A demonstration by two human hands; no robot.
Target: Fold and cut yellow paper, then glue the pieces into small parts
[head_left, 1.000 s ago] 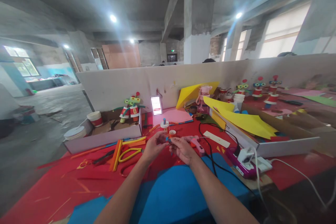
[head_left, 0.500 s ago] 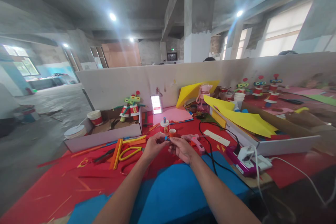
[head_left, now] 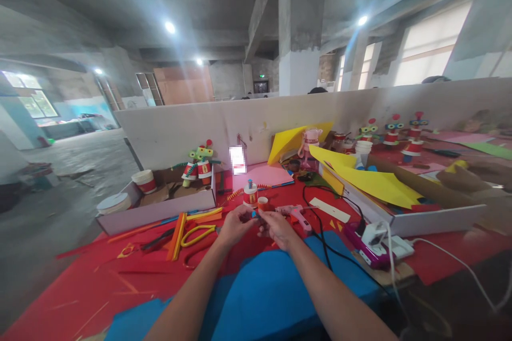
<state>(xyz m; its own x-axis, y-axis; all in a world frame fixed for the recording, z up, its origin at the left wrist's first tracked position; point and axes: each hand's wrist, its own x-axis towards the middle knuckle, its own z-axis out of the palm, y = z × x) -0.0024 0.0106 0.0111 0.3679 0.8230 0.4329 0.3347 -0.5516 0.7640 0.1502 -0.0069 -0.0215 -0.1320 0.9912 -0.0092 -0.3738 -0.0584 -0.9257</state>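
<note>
The left hand (head_left: 235, 226) pinches a small blue bit (head_left: 253, 214), too tiny to show its long way, between it and the curled right hand (head_left: 279, 228), which may grip too, I can't tell, just in front of the orange cup (head_left: 263, 206).

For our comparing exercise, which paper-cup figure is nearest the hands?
The paper-cup figure just beyond the left hand and right hand, topped by a small blue piece; the other figures stand farther off.
</note>
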